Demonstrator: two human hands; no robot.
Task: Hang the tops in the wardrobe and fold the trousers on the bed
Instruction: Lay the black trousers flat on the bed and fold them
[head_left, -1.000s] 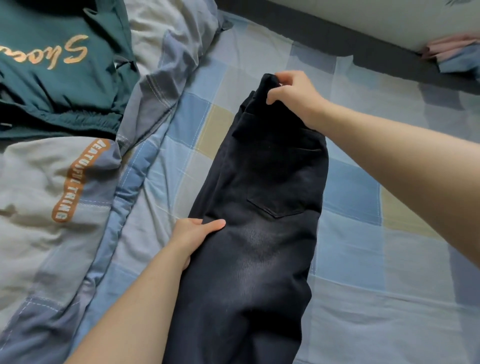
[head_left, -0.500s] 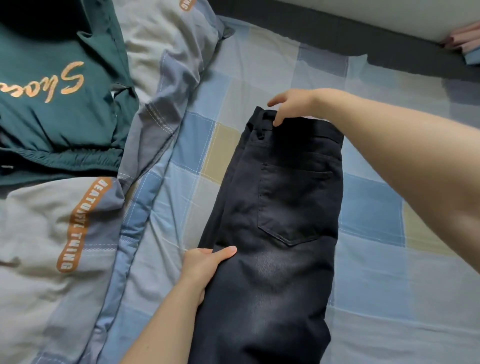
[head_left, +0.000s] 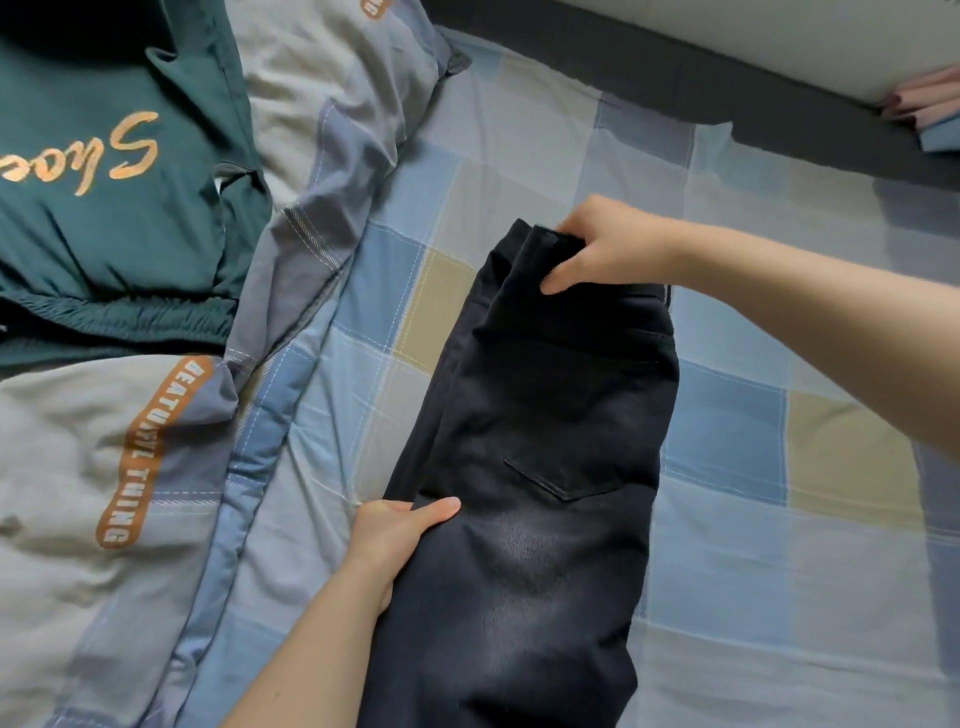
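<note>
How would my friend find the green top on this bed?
Start at the checked bed sheet and look to its far left, onto the rumpled grey-blue quilt. The green top lies there. Only it is dark green with orange cursive lettering, unlike the black trousers.

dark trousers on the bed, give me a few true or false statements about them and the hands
1. The right hand pinches the waistband end of the dark trousers. True.
2. The left hand rests on the green top. False: it holds the trousers' left edge.
3. A back pocket faces up. True.
4. The trousers lie on a plain white sheet. False: the checked sheet has blue, grey and tan squares.
5. The green top lies left of the trousers, apart from them. True.
</note>
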